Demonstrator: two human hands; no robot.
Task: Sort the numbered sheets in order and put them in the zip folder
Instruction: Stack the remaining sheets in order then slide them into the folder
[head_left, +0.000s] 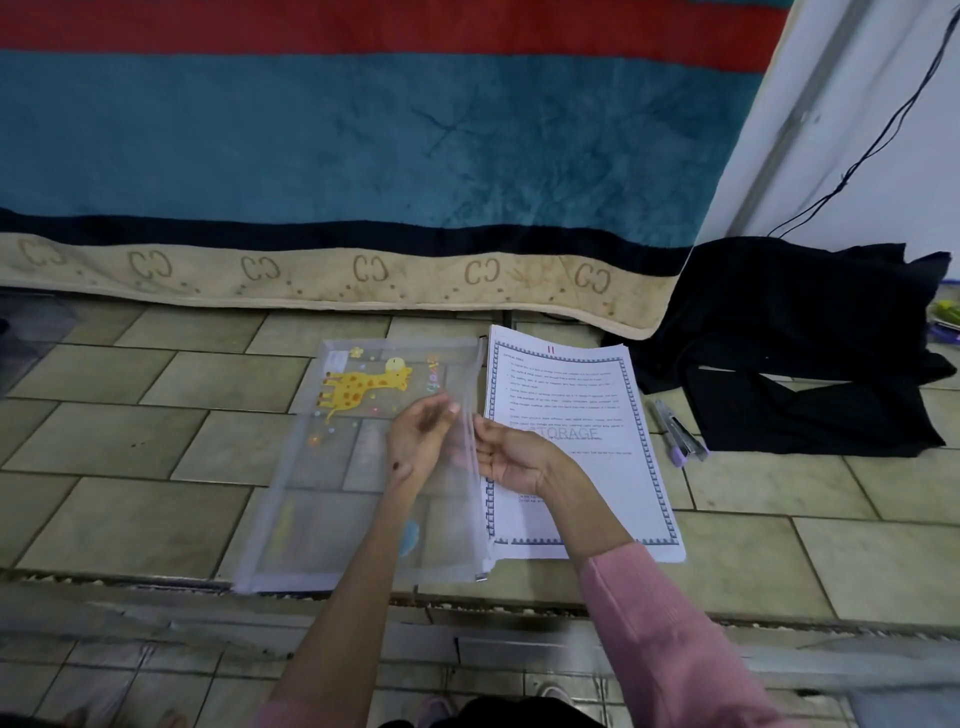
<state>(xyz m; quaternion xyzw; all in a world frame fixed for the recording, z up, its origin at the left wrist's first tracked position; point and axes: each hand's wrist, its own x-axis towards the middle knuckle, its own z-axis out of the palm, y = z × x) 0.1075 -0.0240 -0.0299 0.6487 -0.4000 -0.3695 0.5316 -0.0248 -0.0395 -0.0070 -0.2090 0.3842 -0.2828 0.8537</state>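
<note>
A see-through mesh zip folder (332, 467) with a yellow giraffe print lies flat on the tiled floor. Right beside it rests a stack of numbered sheets (582, 405) with a blue patterned border; the top sheet shows a red "11" and the word "STORAGE". My left hand (415, 439) and my right hand (511, 457) meet at the folder's right, zippered edge, each pinching one side of it. My right forearm lies across the lower part of the sheets and hides some of the text.
A striped blue, red and beige blanket (363, 156) hangs behind the folder. Black cloth (789, 343) is bunched at the right, with a stapler and a purple pen (678, 431) beside the sheets. A white wall with a black cable (883, 119) stands at the far right.
</note>
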